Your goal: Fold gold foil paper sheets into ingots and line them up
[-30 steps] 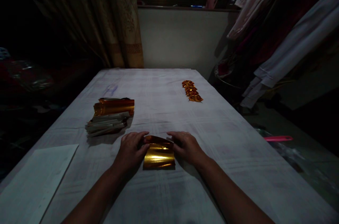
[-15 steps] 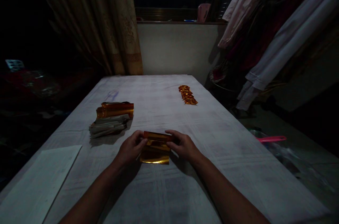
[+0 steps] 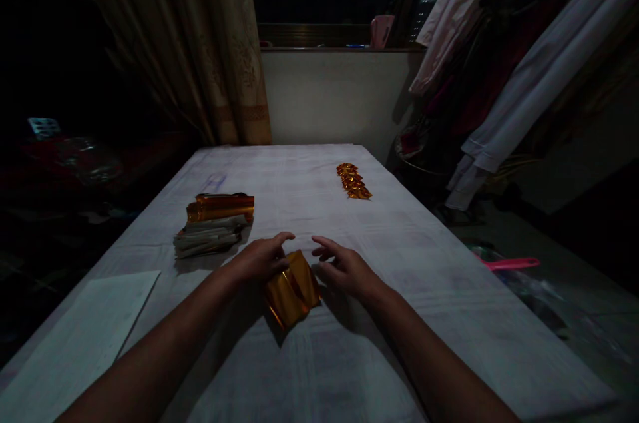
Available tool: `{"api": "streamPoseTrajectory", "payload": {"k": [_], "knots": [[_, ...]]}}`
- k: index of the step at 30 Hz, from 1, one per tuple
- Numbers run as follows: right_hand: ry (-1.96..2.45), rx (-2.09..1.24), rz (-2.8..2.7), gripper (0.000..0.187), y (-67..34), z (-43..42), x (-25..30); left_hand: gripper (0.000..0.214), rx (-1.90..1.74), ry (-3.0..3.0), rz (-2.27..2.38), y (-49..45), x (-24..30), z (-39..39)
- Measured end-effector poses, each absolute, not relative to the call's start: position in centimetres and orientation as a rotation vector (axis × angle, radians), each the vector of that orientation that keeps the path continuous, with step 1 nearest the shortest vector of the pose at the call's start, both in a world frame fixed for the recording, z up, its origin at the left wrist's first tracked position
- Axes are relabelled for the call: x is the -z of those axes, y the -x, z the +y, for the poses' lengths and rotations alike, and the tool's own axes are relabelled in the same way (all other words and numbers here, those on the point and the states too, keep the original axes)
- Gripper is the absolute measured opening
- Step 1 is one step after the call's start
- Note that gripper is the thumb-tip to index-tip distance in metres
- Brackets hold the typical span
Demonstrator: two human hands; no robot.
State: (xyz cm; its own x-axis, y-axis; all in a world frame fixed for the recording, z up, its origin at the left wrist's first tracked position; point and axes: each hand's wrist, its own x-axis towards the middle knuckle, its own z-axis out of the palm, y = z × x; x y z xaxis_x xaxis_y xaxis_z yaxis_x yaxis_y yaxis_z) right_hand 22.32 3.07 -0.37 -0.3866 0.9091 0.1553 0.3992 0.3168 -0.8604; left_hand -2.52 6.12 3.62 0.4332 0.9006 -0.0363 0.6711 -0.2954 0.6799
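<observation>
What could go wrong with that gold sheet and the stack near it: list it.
The gold sheet sits tilted in the left hand, with the right hand open and apart, so it might slip. The uneven stack lies near the left hand; a sideways sweep could scatter it.

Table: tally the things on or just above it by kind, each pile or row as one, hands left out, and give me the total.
Gold sheet: 1
Pile of gold and grey sheets: 1
Row of folded gold pieces: 1
White sheet: 1
Total: 4
</observation>
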Motion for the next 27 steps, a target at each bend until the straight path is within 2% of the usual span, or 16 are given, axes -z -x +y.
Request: {"api": "streamPoseTrajectory", "payload": {"k": [8,13,16,19,20,22,24,27], "knots": [[0.997,-0.135,-2.454,0.034,-23.1,4.8,1.3,0.050,-0.199,-2.524,1.113,-0.8,-3.3,8.6],[0.919,0.118,-2.480,0.013,-24.4,5.0,2.7,0.051,-0.133,-2.717,1.093,-2.6,-2.4,8.1],[0.789,0.194,-2.455,0.013,-24.9,4.3,2.6,0.047,-0.180,-2.787,1.181,-3.0,-2.2,6.8],[0.655,0.183,-2.454,0.019,-24.8,3.2,2.0,0.014,-0.223,-2.830,1.256,-2.8,-2.1,4.3],[0.634,0.167,-2.455,0.020,-24.7,2.9,1.7,0.009,-0.220,-2.837,1.253,-2.5,-2.0,3.3],[0.615,0.133,-2.454,0.019,-24.4,2.2,1.3,0.007,-0.255,-2.865,1.194,-1.8,-1.8,1.3],[0.604,0.088,-2.461,0.017,-24.1,1.7,1.2,0.016,-0.325,-2.833,1.221,-0.7,-1.5,-0.5],[0.604,0.017,-2.464,0.015,-23.9,1.1,1.4,0.017,-0.417,-2.785,1.157,0.9,-1.3,-2.5]]}}
